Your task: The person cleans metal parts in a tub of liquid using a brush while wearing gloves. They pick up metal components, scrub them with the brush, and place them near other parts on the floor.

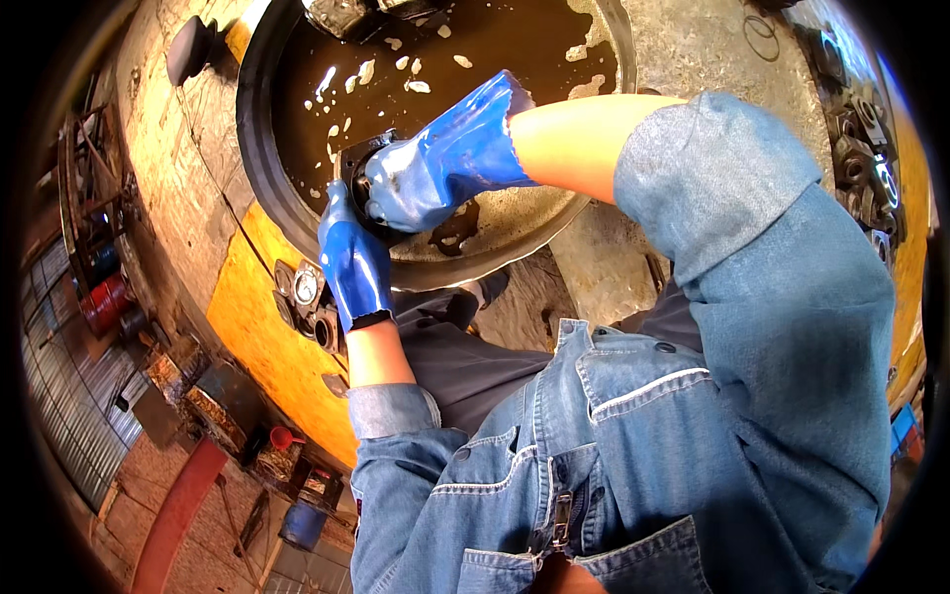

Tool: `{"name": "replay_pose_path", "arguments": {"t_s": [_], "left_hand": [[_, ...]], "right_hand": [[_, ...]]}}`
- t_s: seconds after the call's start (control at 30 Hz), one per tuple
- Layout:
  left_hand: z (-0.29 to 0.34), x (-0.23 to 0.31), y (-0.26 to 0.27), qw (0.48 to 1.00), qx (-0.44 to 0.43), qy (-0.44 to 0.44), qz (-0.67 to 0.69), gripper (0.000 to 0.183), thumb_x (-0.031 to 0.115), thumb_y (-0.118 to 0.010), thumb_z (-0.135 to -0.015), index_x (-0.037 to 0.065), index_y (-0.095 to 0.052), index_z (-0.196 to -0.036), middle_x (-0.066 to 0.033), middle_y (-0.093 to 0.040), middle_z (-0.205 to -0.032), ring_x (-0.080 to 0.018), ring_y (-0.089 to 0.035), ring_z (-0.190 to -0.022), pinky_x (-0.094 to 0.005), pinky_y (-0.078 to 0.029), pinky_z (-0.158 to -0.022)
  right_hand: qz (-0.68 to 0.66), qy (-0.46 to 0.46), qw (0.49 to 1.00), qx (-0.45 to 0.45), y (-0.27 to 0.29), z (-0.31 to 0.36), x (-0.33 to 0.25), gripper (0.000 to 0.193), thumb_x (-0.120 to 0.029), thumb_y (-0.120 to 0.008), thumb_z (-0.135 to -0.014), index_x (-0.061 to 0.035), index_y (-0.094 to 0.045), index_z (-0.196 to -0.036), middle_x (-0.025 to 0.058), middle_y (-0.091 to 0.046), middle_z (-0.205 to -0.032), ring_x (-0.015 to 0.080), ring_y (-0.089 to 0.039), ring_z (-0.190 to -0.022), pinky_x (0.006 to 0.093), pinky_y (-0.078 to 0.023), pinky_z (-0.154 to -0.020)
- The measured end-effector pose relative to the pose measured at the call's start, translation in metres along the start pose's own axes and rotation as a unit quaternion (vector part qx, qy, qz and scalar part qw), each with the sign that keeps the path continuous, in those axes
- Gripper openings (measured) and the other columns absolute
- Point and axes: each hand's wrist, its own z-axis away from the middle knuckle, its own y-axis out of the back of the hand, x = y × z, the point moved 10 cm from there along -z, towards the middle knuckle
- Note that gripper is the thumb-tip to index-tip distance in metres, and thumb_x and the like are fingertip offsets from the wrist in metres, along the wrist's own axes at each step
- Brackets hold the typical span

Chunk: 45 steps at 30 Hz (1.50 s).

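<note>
My left hand (353, 259), in a blue rubber glove, is closed on the near-left edge of a dark, wet metal part (354, 156). The part has a round opening and is held over the near-left side of a large round basin (259, 129) of murky brown liquid. My right hand (411, 188), in a matching glove, lies bent over the part with its fingers at the opening. Its fingertips are hidden, so whether it grips the part or something small in it does not show.
More metal parts (341, 15) stand at the basin's far edge. Several small metal pieces (305, 287) lie on the yellow surface (242, 287) left of my left wrist. A row of dark metal parts (859, 158) lines the right. A dark rounded object (190, 49) sits at the upper left.
</note>
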Motion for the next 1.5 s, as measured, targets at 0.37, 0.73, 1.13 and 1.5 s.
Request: {"name": "replay_pose_path", "arguments": {"t_s": [0.37,0.73,1.13,1.5], "left_hand": [[-0.004,-0.003,0.003,1.000,-0.006,0.014,0.018,0.056,0.040,-0.050,-0.110,-0.009,-0.061,-0.135,-0.0183,-0.070,-0.128,-0.0258,-0.068,-0.112,-0.0374,-0.052,-0.103],[0.006,0.032,-0.007,0.907,-0.019,-0.127,-0.402,0.035,0.006,-0.053,-0.108,-0.003,-0.057,-0.142,-0.0164,-0.071,-0.130,-0.0221,-0.070,-0.112,-0.0338,-0.057,-0.097],[-0.010,0.014,-0.006,0.983,-0.069,-0.078,-0.150,0.056,0.041,-0.050,-0.110,-0.006,-0.060,-0.139,-0.0189,-0.067,-0.135,-0.0283,-0.068,-0.117,-0.0401,-0.055,-0.104],[0.009,0.021,-0.005,0.988,-0.027,-0.090,-0.126,0.056,0.041,-0.052,-0.110,-0.007,-0.062,-0.136,-0.0175,-0.069,-0.132,-0.0245,-0.067,-0.114,-0.0356,-0.053,-0.102]], "right_hand": [[-0.268,-0.416,0.865,-0.080,-0.043,0.010,0.056,0.026,-0.017,-0.073,-0.086,-0.0050,-0.078,-0.108,0.0106,-0.078,-0.105,0.0329,-0.076,-0.094,0.0416,-0.061,-0.081],[-0.401,-0.464,0.747,0.254,-0.056,0.085,0.069,0.047,-0.028,-0.078,-0.093,-0.0008,-0.064,-0.130,0.0230,-0.073,-0.115,0.0293,-0.075,-0.103,0.0378,-0.060,-0.091],[-0.461,-0.289,0.766,0.342,-0.095,0.045,0.100,0.031,-0.026,-0.073,-0.096,-0.0026,-0.069,-0.116,0.0207,-0.074,-0.109,0.0325,-0.072,-0.111,0.0348,-0.059,-0.091],[-0.106,-0.253,0.924,-0.265,0.017,0.025,0.030,0.055,-0.035,-0.084,-0.076,0.0005,-0.075,-0.117,0.0136,-0.076,-0.112,0.0295,-0.073,-0.106,0.0465,-0.061,-0.081]]}}
